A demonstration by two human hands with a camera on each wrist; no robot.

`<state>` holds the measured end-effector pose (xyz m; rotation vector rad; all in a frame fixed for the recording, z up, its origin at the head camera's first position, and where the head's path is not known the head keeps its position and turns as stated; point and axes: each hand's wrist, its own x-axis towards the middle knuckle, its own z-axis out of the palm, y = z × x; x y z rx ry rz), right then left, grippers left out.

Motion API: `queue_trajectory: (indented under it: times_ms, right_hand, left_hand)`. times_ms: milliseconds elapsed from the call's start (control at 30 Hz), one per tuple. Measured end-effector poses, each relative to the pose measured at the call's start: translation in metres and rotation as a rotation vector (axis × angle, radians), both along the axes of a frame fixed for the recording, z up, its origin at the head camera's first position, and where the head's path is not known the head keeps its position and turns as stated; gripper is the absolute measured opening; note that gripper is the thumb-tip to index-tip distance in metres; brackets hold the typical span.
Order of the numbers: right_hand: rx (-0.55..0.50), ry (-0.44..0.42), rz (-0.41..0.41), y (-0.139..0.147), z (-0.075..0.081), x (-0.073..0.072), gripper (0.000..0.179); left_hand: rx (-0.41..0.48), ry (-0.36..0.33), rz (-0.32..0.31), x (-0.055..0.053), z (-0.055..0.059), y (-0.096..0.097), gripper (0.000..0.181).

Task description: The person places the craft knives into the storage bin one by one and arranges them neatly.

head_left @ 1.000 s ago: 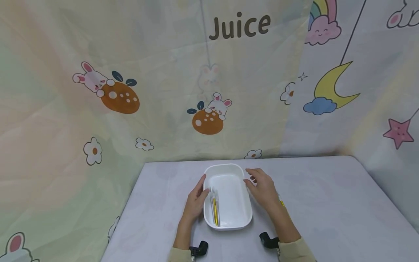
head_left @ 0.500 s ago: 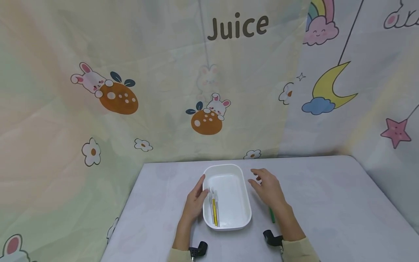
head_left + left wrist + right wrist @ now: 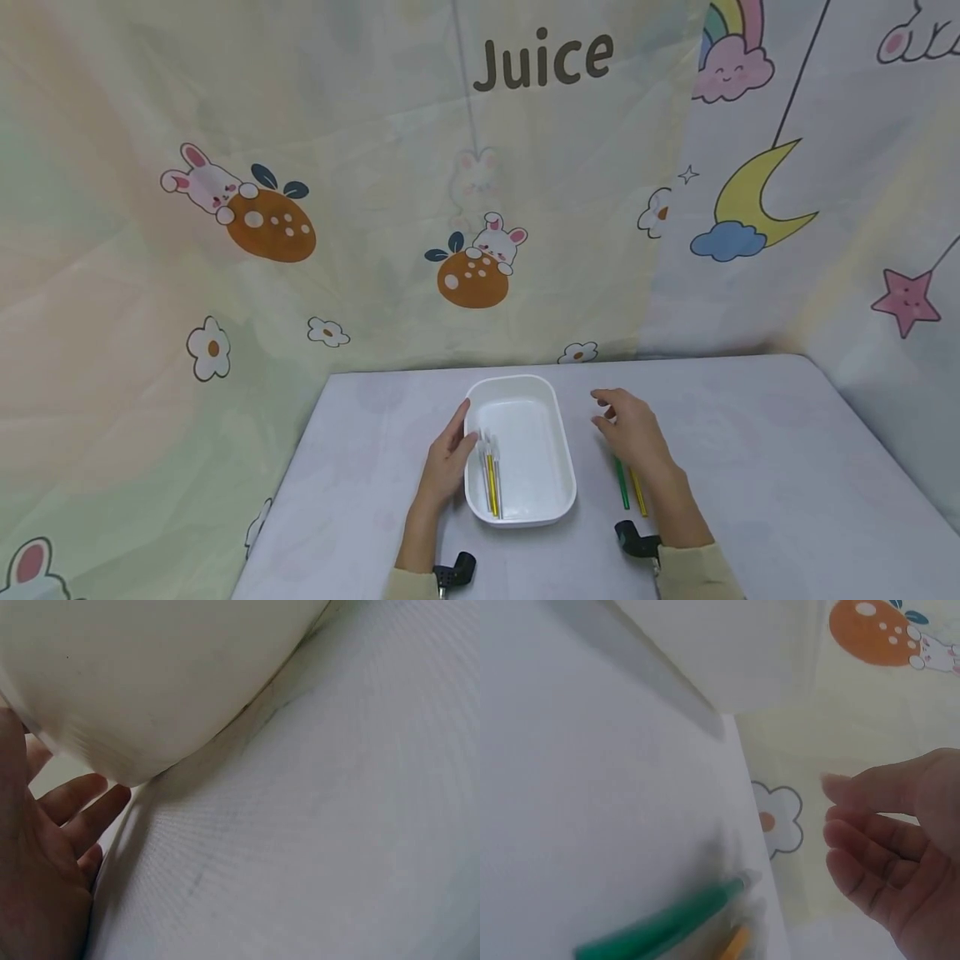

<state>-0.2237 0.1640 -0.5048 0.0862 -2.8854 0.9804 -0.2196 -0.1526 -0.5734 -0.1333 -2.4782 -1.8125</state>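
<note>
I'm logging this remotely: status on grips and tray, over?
Left grip touching tray, left side. Right grip empty, apart from tray. Pens inside tray, left side. Possible obstacles: green pen, yellow pen below right grip.

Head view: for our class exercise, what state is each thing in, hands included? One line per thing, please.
White rounded-rectangular tray: upright on the white-covered table.
Slim yellow and pale sticks: lying together along the tray's left side, inside.
Slim green stick: lying on the table, not held.
Slim yellow stick: lying near the green one, partly hidden.
Left hand: touching the tray's left side.
Right hand: fingers bent, holding nothing.
</note>
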Motion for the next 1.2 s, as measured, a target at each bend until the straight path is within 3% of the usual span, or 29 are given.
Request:
queue_trajectory:
  times_ms: [500,1200]
  right_hand:
    - [0.006,-0.125,-0.014,0.019,-0.009,-0.002,0.048]
    - [0.038,-0.142,-0.020,0.022,-0.024,-0.004,0.040]
  left_hand:
    - [-0.022,-0.026,0.017,0.001,0.000,0.000,0.055]
    - [0.020,-0.007,-0.001,0.000,-0.004,-0.001,0.054]
